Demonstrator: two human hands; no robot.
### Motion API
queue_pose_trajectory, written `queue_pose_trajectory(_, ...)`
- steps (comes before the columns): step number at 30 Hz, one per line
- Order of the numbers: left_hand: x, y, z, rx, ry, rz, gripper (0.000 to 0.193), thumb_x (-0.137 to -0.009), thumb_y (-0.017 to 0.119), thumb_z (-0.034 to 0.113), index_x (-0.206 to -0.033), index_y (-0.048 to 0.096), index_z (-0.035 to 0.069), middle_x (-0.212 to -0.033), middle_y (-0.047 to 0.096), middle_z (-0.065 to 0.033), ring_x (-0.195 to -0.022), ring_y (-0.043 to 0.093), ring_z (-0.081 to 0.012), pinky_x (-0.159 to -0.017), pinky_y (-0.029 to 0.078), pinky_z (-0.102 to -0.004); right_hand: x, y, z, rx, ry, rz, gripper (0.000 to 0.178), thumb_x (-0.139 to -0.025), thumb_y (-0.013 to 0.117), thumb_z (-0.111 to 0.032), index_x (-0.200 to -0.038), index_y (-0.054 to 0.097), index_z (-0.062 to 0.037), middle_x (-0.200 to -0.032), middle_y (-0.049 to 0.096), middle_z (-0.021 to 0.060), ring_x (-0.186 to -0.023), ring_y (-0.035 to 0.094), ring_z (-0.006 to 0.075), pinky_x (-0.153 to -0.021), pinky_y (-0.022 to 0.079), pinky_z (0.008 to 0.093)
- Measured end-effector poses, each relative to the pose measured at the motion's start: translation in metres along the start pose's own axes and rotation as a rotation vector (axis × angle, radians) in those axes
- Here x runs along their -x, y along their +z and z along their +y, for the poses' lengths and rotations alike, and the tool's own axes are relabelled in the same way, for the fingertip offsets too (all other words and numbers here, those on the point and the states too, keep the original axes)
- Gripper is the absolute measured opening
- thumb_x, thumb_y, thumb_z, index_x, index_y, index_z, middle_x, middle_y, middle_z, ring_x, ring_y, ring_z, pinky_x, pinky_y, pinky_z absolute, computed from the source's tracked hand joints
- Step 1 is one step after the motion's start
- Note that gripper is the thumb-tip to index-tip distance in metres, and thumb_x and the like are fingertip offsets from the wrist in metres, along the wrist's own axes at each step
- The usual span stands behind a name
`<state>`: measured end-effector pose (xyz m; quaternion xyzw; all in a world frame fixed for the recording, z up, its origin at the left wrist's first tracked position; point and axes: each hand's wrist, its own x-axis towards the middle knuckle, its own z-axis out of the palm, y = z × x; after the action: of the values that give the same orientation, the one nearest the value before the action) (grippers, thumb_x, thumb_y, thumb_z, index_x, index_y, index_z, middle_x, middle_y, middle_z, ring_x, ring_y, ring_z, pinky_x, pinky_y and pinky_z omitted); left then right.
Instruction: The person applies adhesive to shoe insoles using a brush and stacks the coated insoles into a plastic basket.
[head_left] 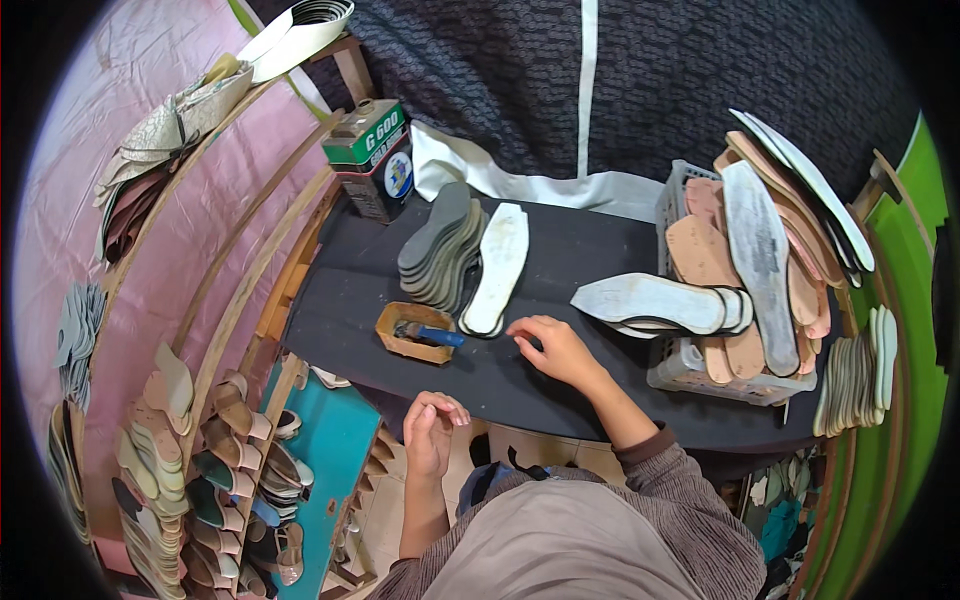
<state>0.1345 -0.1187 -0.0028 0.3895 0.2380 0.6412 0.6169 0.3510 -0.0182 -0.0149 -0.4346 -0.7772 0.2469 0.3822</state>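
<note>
Left hand (pixel 430 432) loosely open at table (pixel 575 240) edge — right hand (pixel 556 352) likewise, near white insole (pixel 501 262) — open room beyond.

I can't tell if my right hand (pixel 552 348) touches the worktop (pixel 560 255). Right of it, tan soles (pixel 697 245) hide much of the grey crate (pixel 672 368). Left of it, the blue-handled tool (pixel 440 336) has its other end tucked down in a little box (pixel 412 347). Below, the bottom edge cuts off my grey cloth (pixel 560 545).
</note>
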Motion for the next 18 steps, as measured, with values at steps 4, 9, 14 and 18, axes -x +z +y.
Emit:
queue_pose_trajectory(4,-0.011,-0.023,0.022,-0.023,0.01,0.042,0.026,-0.092,0.047,0.029,-0.082,0.048,0.006,-0.065,0.046,-0.0072,-0.066,0.049,-0.0194,-0.067,0.042,-0.0344,-0.033,0.048,0.03,0.09,-0.053,-0.088,0.032,-0.078,0.065,-0.018,-0.108,0.059,-0.0068,-0.108,0.061,0.0137,-0.105,0.055,0.0314,-0.09,0.042,0.0405)
queue_pose_trajectory(9,-0.026,-0.054,0.04,-0.056,0.014,0.015,0.026,-0.092,0.046,0.029,-0.083,0.048,0.005,-0.065,0.046,-0.008,-0.066,0.048,-0.0203,-0.066,0.042,-0.0353,-0.051,0.073,0.044,0.466,-0.1,-0.106,0.054,-0.075,0.068,-0.031,-0.121,0.052,-0.0069,-0.128,0.05,0.0147,-0.12,0.045,0.0314,-0.096,0.036,0.0426)
queue_pose_trajectory(14,-0.041,-0.087,0.054,-0.018,-0.027,0.008,0.025,-0.092,0.046,0.029,-0.083,0.048,0.005,-0.066,0.046,-0.0082,-0.066,0.048,-0.0204,-0.066,0.042,-0.0357,-0.058,0.074,0.039,0.592,-0.099,-0.202,0.051,-0.08,0.063,-0.037,-0.121,0.053,-0.0073,-0.126,0.052,0.0154,-0.121,0.046,0.0288,-0.089,0.04,0.0436)
queue_pose_trajectory(18,-0.058,-0.104,0.062,-0.012,-0.047,-0.069,0.025,-0.092,0.046,0.028,-0.083,0.049,0.006,-0.066,0.046,-0.008,-0.065,0.048,-0.0203,-0.066,0.042,-0.0359,-0.061,0.063,0.038,0.566,-0.156,-0.129,0.04,-0.086,0.057,-0.03,-0.115,0.055,-0.0033,-0.112,0.061,0.0155,-0.106,0.057,0.0303,-0.089,0.046,0.0384)
